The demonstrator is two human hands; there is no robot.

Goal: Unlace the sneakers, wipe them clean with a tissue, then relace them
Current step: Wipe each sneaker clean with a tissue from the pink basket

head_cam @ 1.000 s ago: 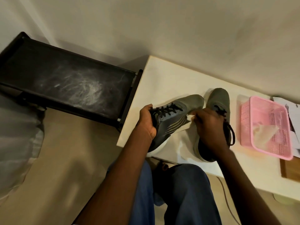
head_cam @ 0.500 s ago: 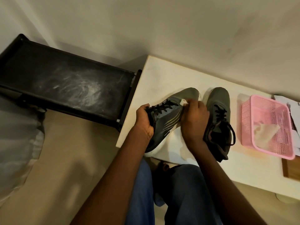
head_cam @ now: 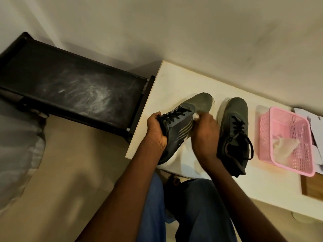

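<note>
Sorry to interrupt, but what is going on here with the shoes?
A person is cleaning sneakers at a white table. The left hand grips the laced sneaker by its heel end, while the right hand presses a tissue against its side. The other sneaker lies beside a pink basket.

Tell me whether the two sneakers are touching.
Apart. The head view shows a bare strip of table between the held sneaker and the other sneaker; lower down, the right hand blocks the view.

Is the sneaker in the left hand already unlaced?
No, black laces are threaded across the sneaker that the left hand grips.
</note>
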